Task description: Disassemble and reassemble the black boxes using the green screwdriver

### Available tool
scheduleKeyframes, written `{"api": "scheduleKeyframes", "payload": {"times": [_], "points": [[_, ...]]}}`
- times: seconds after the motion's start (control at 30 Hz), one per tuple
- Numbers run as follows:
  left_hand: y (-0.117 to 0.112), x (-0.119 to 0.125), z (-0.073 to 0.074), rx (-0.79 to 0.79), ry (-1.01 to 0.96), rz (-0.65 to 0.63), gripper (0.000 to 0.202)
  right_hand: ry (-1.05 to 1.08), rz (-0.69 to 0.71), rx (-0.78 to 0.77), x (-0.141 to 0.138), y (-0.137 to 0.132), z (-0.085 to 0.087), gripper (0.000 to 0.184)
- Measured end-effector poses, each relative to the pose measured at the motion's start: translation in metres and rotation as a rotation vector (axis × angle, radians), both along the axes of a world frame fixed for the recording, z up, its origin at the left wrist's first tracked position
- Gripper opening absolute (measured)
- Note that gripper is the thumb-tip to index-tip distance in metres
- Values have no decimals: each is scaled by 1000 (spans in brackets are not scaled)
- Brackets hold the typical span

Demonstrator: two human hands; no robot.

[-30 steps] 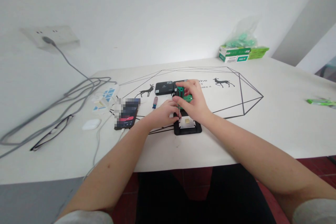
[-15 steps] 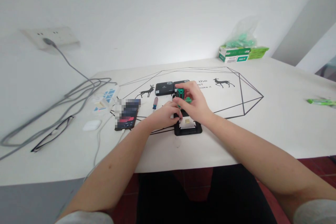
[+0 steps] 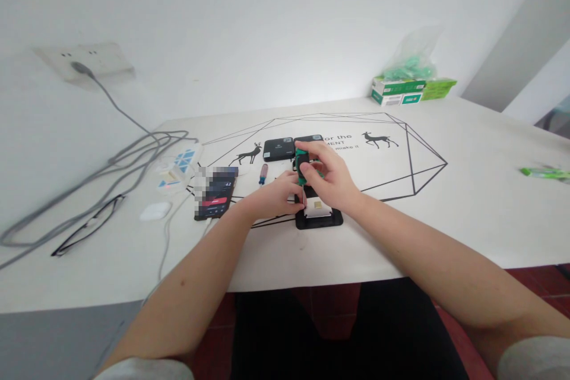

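Observation:
My right hand (image 3: 327,172) is closed round the green-and-black handle of a screwdriver (image 3: 301,161), its thumb on the near side. The thin shaft points down to the left part of an opened black device case (image 3: 319,221). A silvery plate with a small gold-coloured square (image 3: 317,205) sits in that case. At the case's left edge, my left hand (image 3: 282,193) has its fingers bent together beside the shaft's lower end. What those fingers pinch is hidden, and so is the screwdriver's tip.
Beyond my hands lie two black boxes (image 3: 278,149). A second screwdriver (image 3: 263,174), a phone (image 3: 217,193), a white earbud case (image 3: 155,211), glasses (image 3: 89,225), a power strip (image 3: 184,160) and grey cable (image 3: 107,175) are on the left. Green boxes (image 3: 398,88) stand back right.
The screwdriver's handle has turned in my right hand, with more black showing, and shifted slightly left. My right thumb has moved a little. My left hand stays at the case.

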State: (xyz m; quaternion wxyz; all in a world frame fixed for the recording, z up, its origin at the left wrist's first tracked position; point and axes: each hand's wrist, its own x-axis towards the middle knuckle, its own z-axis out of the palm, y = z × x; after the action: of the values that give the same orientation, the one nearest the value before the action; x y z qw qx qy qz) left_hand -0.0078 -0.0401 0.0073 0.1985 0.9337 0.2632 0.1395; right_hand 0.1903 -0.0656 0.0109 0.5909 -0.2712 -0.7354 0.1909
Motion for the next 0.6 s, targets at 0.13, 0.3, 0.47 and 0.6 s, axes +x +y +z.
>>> {"api": "scheduleKeyframes", "payload": {"times": [0.13,0.3,0.47,0.6], "points": [[0,0,-2,-1,3,-2,11,-23,29,63,0,-1,2,39],[1,1,-5,-6,25,-16,15,-12,60,144,-1,-3,1,37],[-1,3,-4,-11,20,-9,13,-53,28,124,-1,-3,0,37],[-2,4,-3,-30,10,-19,12,-58,27,129,0,-2,0,37]]}}
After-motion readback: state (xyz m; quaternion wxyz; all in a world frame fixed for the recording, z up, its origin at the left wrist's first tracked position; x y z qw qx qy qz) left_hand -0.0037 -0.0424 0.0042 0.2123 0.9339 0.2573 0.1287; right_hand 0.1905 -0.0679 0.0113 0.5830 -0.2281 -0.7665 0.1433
